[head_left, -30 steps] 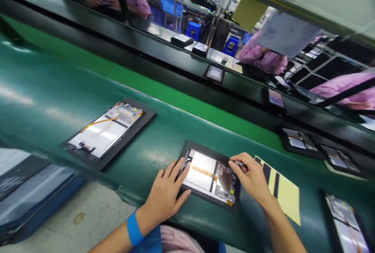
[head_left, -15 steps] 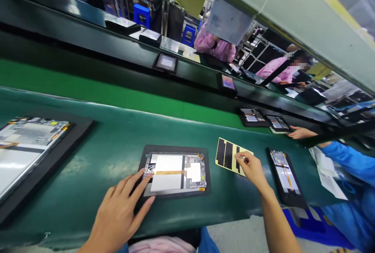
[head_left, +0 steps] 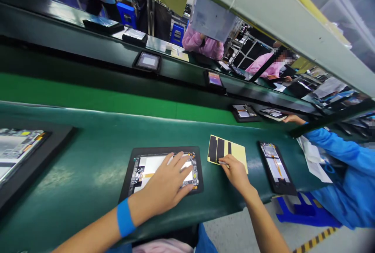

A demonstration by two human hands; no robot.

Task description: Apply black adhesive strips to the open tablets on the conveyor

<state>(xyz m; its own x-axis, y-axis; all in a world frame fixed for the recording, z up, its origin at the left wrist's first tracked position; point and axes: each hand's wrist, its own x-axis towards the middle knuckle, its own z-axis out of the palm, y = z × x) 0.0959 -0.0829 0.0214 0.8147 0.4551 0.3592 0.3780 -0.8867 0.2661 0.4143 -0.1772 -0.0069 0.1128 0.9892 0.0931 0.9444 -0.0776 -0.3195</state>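
An opened tablet [head_left: 146, 160] lies on a black pad [head_left: 135, 152], its white battery, orange ribbon cable and circuit board showing. My left hand [head_left: 168, 180], with a blue band [head_left: 125, 218] at the wrist, is spread flat over its right half and hides part of it. To the right lies a yellow backing sheet [head_left: 239, 154] bearing black adhesive strips [head_left: 220, 149]. At the sheet's lower edge my right hand [head_left: 236, 171] is closed in a pinch, fingertips by the strips. Something small and pale shows at those fingertips, too small to name.
Another opened tablet [head_left: 275, 163] lies on a pad to the right, and a larger-looking one [head_left: 17, 147] at far left. Beyond the green belt [head_left: 88, 98], a shelf carries several devices. A co-worker's hand [head_left: 294, 119] touches a tablet [head_left: 272, 113] at the right. A blue stool [head_left: 307, 214] stands below.
My left hand has moved right, from the tablet's left edge to over its right half. My right hand has shifted left along the sheet to its lower edge. The view has turned right.
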